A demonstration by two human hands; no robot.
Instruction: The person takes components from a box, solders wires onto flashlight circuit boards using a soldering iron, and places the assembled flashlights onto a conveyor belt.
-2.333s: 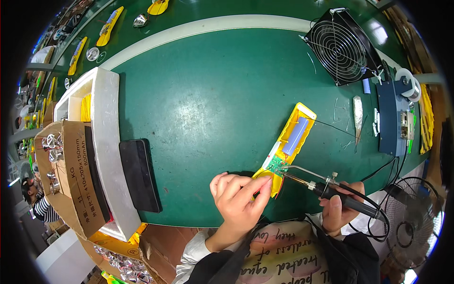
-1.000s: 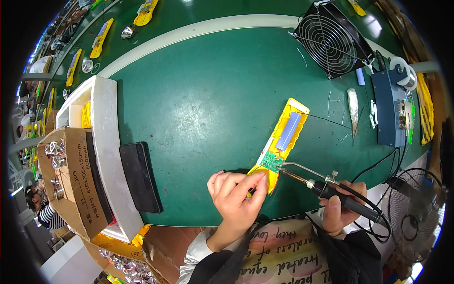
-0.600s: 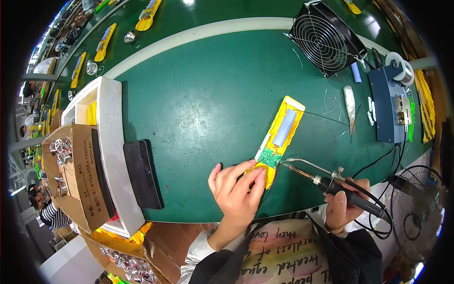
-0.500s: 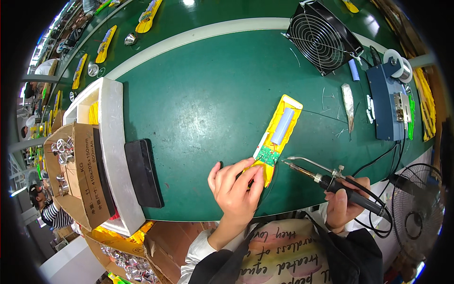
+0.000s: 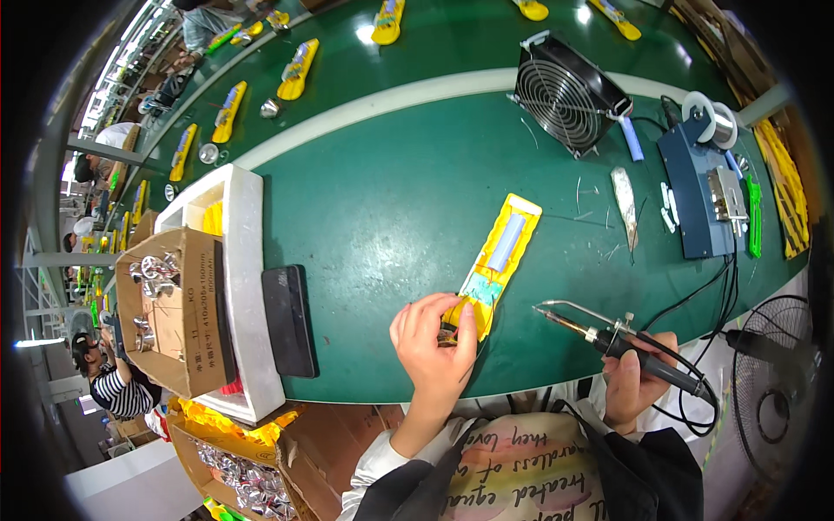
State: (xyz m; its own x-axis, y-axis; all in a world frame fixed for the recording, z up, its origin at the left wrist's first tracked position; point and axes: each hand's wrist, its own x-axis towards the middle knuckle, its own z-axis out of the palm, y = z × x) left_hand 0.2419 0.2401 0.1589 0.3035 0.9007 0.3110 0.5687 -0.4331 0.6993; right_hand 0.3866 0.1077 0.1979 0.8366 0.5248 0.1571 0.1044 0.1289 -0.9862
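A long yellow plastic casing [image 5: 519, 207] lies slanted on the green bench in front of me. It holds a blue-violet cylindrical battery [image 5: 506, 243] and, nearer me, a small green circuit board [image 5: 480, 289] with thin wires. My left hand [image 5: 432, 347] is closed at the casing's near end, thumb and fingers curled around its edge. A dark round part [image 5: 447, 334] shows between them, partly hidden. My right hand [image 5: 632, 382] grips a soldering iron [image 5: 615, 345] with a metal solder-feed tube. Its tip points left toward the board, a little apart from it.
A black fan [image 5: 569, 100] stands at the back right, near a blue box-shaped unit [image 5: 691, 191] with a solder spool [image 5: 714, 122]. Cut wires and a silvery wrapped stick [image 5: 624, 208] lie before it. At left are a black phone [image 5: 289, 321], a white foam box [image 5: 248, 286] and a carton [image 5: 208, 330].
The soldering iron's tip has drawn away from the board to the right. My left fingers have shifted on the casing, uncovering the dark round part. The whole view has swung slightly.
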